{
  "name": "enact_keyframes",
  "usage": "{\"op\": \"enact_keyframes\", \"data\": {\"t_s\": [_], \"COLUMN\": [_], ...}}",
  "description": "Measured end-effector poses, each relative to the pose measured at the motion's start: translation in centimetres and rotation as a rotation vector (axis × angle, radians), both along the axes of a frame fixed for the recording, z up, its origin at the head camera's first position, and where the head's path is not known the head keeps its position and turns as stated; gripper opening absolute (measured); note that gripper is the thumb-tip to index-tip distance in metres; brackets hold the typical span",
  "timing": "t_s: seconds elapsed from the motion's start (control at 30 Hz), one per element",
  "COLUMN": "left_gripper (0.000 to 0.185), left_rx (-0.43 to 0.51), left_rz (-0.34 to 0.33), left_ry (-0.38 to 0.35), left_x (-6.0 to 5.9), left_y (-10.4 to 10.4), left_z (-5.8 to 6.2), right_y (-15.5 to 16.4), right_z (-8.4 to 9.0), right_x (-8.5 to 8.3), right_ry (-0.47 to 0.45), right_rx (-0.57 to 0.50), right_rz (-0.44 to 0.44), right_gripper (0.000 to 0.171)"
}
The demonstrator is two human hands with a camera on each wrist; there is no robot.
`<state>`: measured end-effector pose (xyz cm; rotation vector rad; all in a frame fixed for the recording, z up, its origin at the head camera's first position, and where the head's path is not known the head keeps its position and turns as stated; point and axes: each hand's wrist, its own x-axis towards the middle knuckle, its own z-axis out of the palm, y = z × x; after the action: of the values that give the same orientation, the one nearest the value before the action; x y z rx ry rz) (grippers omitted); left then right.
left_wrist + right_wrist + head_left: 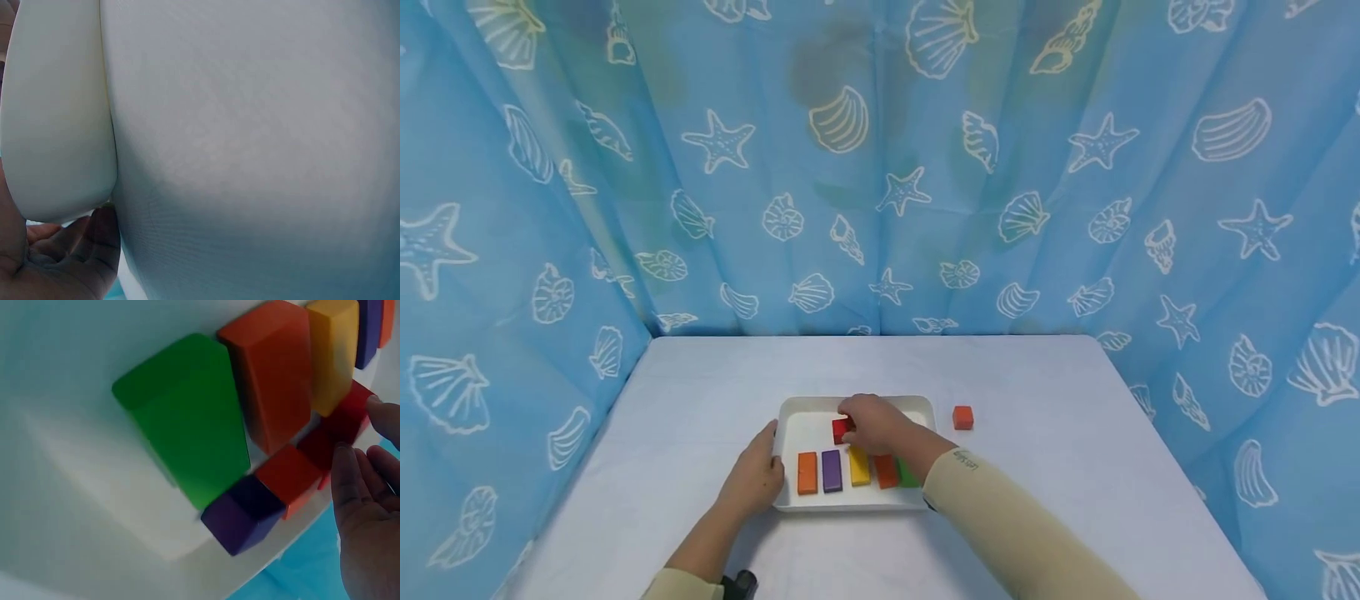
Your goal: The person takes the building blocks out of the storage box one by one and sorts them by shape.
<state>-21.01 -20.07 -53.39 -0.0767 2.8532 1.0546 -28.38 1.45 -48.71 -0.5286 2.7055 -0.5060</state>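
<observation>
A white tray (820, 505) sits on the table with a row of oblong blocks: orange (807, 473), purple (831, 471), yellow (860, 467), red-orange (887, 472) and green (908, 473). My left hand (752, 471) holds the tray's left edge; in the left wrist view its fingers curl at the end of the tray wall (59, 112). My right hand (880, 427) reaches over the tray and pinches a red block (841, 430) behind the row. Beside that in the right wrist view are a red-orange cube (290, 475) and a dark purple cube (242, 514).
An orange-red cube (962, 417) lies on the white-covered table (1037, 392), to the right of the tray. Blue curtains with shell and starfish prints (880, 242) hang behind the table and along both sides.
</observation>
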Motion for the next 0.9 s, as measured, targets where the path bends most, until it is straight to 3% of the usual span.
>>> {"op": "enact_keyframes", "data": {"t_s": [0.4,0.7,0.9], "left_gripper": [0.061,0.061,0.060], "left_rx": [0.002,0.019,0.024], "left_rz": [-0.024,-0.012,-0.003], "left_ry": [0.038,0.034,0.031], "left_x": [0.3,0.0,0.2], "left_y": [0.0,0.0,-0.1], "left_z": [0.4,-0.1,-0.1], "right_y": [-0.8,-0.5,-0.4], "right_z": [-0.6,-0.9,-1.2], "right_x": [0.3,-0.1,0.2], "right_ry": [-0.002,-0.004,0.001], "right_rx": [0.036,-0.016,-0.019], "right_rz": [-0.030,-0.031,-0.031], "right_gripper": [0.048,0.039,0.042]}}
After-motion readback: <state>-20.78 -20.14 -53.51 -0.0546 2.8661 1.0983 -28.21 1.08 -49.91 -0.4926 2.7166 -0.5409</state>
